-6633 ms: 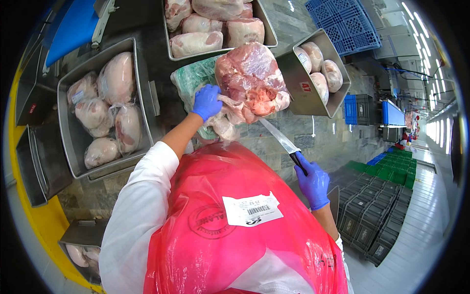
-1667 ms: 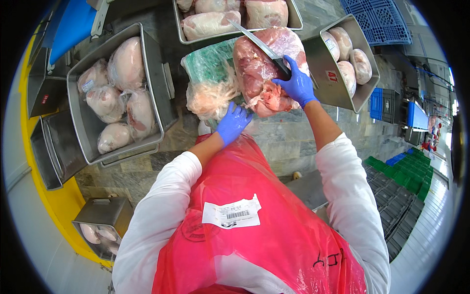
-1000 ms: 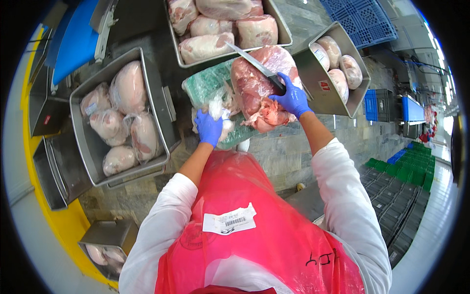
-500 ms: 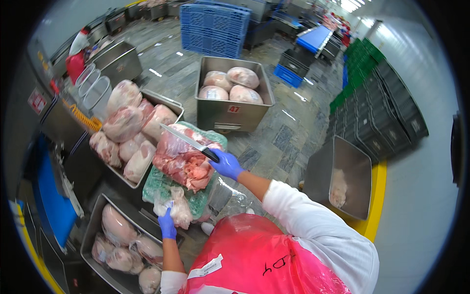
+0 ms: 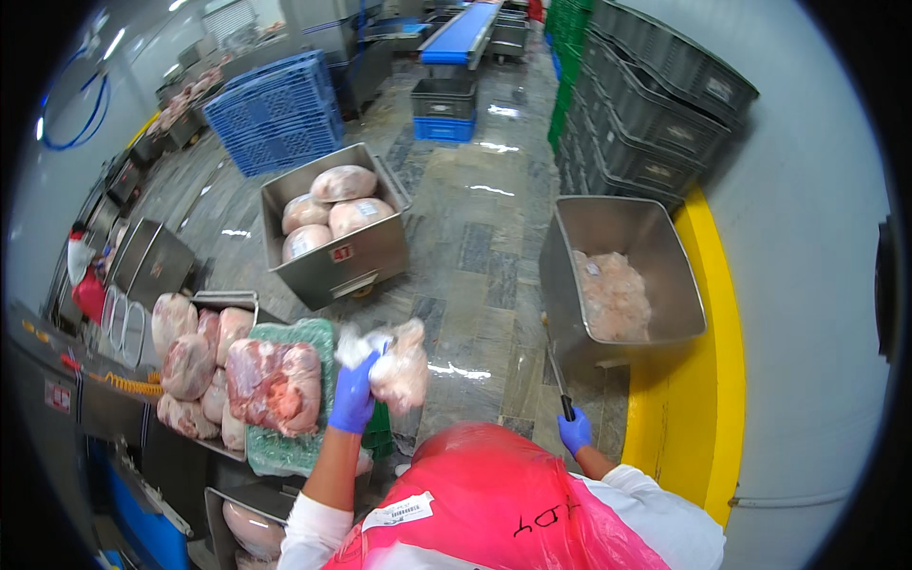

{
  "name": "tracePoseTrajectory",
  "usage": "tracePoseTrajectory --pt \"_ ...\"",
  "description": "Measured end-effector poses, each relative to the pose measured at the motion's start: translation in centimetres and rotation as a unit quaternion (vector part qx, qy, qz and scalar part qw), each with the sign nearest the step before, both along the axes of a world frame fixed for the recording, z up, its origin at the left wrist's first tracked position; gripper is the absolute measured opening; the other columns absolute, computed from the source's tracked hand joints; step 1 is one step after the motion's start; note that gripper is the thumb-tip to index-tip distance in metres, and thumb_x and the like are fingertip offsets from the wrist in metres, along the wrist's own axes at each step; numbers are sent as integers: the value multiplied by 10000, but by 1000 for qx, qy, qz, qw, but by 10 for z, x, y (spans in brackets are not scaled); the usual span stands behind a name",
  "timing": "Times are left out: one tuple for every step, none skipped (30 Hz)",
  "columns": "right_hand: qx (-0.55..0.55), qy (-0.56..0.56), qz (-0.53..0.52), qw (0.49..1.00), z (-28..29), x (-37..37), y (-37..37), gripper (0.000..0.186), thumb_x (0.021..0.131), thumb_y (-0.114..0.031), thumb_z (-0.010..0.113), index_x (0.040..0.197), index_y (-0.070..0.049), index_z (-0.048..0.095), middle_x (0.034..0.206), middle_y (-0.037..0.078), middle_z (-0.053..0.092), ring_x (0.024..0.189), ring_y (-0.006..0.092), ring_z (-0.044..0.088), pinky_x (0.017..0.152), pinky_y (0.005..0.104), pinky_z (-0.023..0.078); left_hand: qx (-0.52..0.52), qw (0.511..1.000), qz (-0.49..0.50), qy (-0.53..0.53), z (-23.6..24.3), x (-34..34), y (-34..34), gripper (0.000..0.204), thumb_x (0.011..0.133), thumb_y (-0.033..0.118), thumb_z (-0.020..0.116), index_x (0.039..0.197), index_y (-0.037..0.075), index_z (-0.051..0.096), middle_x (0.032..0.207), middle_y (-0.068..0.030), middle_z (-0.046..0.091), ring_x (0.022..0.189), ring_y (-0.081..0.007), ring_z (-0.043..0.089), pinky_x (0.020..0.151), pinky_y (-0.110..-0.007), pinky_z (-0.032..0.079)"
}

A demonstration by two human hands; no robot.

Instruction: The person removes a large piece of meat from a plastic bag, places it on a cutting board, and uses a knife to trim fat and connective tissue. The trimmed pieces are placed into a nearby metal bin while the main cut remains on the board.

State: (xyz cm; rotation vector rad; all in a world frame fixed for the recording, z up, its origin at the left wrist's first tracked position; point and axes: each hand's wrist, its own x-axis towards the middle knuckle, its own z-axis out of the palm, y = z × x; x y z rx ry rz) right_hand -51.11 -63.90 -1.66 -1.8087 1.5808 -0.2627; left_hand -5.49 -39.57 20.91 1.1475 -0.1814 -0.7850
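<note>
My left hand [image 5: 354,394], in a blue-violet glove, is closed around a crumpled plastic wrap [image 5: 403,369], pinkish and partly translucent, held up over the floor. Low at my right side, my gloved right hand [image 5: 575,429] grips the black handle of a long knife [image 5: 557,370], its blade pointing forward beside a metal bin. To the left of my left hand, a large block of raw meat [image 5: 275,385] lies on a stand covered in green plastic [image 5: 315,337]. Neither hand touches that meat.
Pale crumpled film fills the bottom of the metal bin [image 5: 559,242] at right, against a yellow ledge [image 5: 708,380]. A metal tub [image 5: 347,275] ahead holds several wrapped meat pieces. More meat fills a tub at left. Grey crates [image 5: 646,114] stand stacked along the wall.
My view has turned right. My left hand has lifted the plastic wrap away from the stand. My right hand has drawn the knife from over the meat to my right side.
</note>
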Motion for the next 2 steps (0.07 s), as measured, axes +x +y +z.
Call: tracePoseTrajectory --pt "-1 -16 -37 999 -9 -19 -6 334 879 -286 768 1069 -17 715 912 243 739 852 386 742 774 501 561 -71 994 -26 -76 11 0 -38 322 1034 143 659 1343 86 591 1184 -28 667 1053 -151 664 898 -323 559" --pt "25 -1 -61 998 -6 -27 -9 333 884 -261 757 1129 -37 739 937 232 771 878 382 765 759 491 568 -58 994 -87 5 25 4 -68 475 1028 191 688 1446 109 478 1298 -38 611 1122 -137 629 906 -325 555"
